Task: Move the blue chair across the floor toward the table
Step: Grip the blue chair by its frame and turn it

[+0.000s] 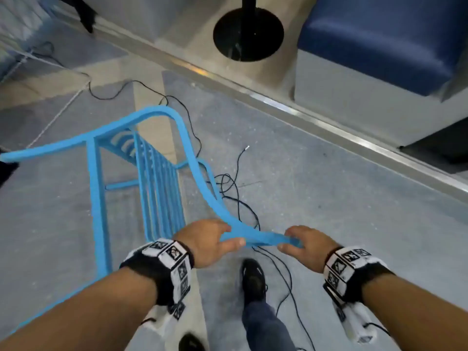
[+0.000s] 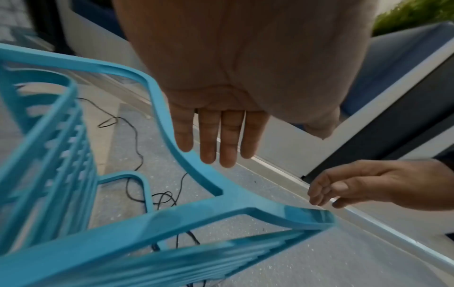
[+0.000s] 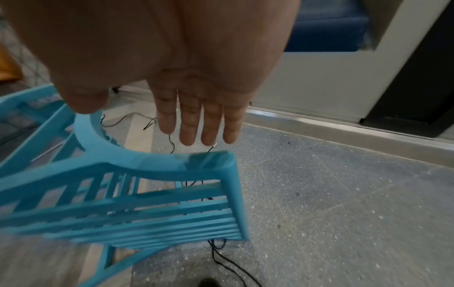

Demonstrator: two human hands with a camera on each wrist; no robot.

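Fingers on both sides are loose and mostly straight, holding nothing. The blue chair (image 1: 157, 178) stands on the floor directly in front of me, its slatted back nearest my body and its seat and arms running away ahead and to my left. The top rail of that back lies crosswise, from one hand to the other. My left hand (image 1: 207, 243) is over the place where the curved arm joins the rail. From the head view the thumb seems to sit against the rail's near edge, but the wrist view shows the fingers (image 2: 209, 139) flat and not wrapped round it. My right hand (image 1: 309, 245) is at the rail's free corner, just beside it. Its fingers (image 3: 189, 124) are stretched out above the plastic, and I cannot tell whether they touch. The left hand is the nearer to a real grip. The black round pedestal base (image 1: 248, 34), which I take for the table's foot, lies ahead and a little right, past the metal strip (image 1: 316, 122) that crosses the floor, with a blue cushioned bench (image 1: 379, 39) beside it. To push that way I judge both hands must close on the rail first. Loose black cables (image 1: 229, 184) lie on the floor under the chair's right side and could snag a leg.
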